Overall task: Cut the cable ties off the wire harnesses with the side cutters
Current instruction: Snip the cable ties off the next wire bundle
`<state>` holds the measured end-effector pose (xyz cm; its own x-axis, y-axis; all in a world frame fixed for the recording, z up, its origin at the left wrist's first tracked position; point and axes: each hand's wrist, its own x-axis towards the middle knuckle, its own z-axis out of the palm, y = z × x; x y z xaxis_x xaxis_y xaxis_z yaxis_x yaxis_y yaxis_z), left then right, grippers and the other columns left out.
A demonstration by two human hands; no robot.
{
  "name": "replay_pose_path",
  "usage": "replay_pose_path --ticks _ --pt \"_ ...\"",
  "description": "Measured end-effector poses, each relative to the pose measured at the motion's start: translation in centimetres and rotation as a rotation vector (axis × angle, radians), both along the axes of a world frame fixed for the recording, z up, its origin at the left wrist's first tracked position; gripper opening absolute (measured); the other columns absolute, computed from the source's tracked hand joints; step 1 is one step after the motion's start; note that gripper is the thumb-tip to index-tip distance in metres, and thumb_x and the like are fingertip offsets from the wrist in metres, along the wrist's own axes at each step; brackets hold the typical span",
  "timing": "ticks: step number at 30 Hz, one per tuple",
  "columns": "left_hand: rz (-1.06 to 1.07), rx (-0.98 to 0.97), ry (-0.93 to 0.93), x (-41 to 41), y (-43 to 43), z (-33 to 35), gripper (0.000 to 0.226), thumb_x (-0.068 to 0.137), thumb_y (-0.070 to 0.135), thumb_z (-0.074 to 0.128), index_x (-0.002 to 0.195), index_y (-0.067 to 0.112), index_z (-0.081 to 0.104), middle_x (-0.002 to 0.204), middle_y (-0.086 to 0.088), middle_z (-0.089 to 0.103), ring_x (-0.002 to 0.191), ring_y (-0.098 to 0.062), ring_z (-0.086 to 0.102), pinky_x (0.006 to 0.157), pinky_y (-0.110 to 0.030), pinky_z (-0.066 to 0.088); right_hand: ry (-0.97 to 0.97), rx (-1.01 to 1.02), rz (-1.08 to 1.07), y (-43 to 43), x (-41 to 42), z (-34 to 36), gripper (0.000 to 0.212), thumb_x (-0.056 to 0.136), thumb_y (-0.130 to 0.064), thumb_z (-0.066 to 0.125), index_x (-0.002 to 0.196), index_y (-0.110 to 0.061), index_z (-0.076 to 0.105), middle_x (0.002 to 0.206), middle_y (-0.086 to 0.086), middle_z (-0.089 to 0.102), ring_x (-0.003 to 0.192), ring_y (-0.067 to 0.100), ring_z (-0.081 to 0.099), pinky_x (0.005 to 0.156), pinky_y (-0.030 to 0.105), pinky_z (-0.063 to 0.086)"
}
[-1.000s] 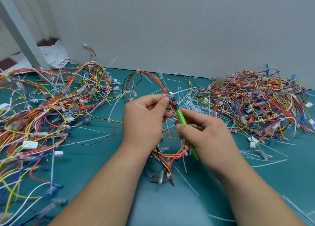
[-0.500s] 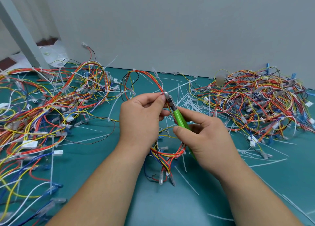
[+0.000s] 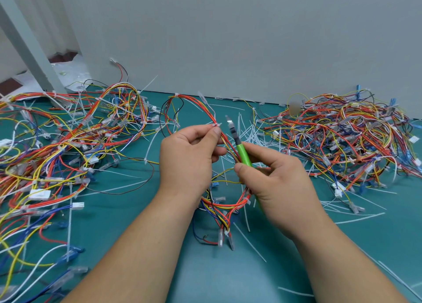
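Left hand (image 3: 189, 156), centre of frame: thumb and forefinger pinch the wire harness (image 3: 198, 104) just below a white cable tie (image 3: 215, 125).
Right hand (image 3: 280, 184), right of centre: fingers curled round the green handle of the side cutters (image 3: 242, 153), nose up, just beside the tie and apart from it.
Harness: light and limp, trailing down to the table (image 3: 205, 280); probably best held close to the tie.
Tie: thin, stiff plastic, snug against soft wire insulation.
Other harnesses (image 3: 68, 147): heaped at left and right of frame.

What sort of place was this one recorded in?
Likely a workshop or rework bench: a teal mat heaped with wire harnesses, cut cable ties strewn between them, and a bare grey wall behind.
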<state>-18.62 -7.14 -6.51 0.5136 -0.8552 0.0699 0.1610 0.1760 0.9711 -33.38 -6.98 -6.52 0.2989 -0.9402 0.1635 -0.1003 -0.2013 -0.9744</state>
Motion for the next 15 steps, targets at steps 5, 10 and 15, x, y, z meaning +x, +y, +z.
replay_pose_path --ticks 5,10,15 --pt "-0.024 0.019 -0.022 0.03 0.13 0.12 0.008 0.095 0.013 0.068 0.089 0.016 0.073 0.073 0.001 0.076 0.059 -0.007 0.068 0.053 -0.017 0.051 -0.325 0.249 -0.063 -0.54 -0.09 0.45 0.024 0.072 -0.024 0.07 0.095 -0.018 0.073 0.082 0.003 0.066 0.063 0.011 0.057 0.051 0.023 0.045" --pt "-0.089 0.004 -0.093 -0.22 0.44 0.18 0.006 0.093 0.011 0.07 0.093 0.016 0.073 0.071 0.002 0.076 0.054 -0.004 0.062 0.051 -0.012 0.045 -0.378 0.294 0.109 -0.62 -0.76 0.5 0.044 0.066 -0.029 0.073 0.108 -0.019 0.067 0.105 0.005 0.073 0.088 0.017 0.06 0.069 0.031 0.045" --pt "-0.115 0.008 -0.157 -0.07 0.37 0.03 0.007 0.088 0.016 0.077 0.091 0.022 0.077 0.074 0.001 0.077 0.068 -0.002 0.067 0.071 -0.02 0.052 -0.266 0.176 0.184 0.01 -0.47 0.57 0.048 0.063 -0.028 0.077 0.109 -0.026 0.066 0.11 0.005 0.077 0.086 0.005 0.068 0.067 0.015 0.05"
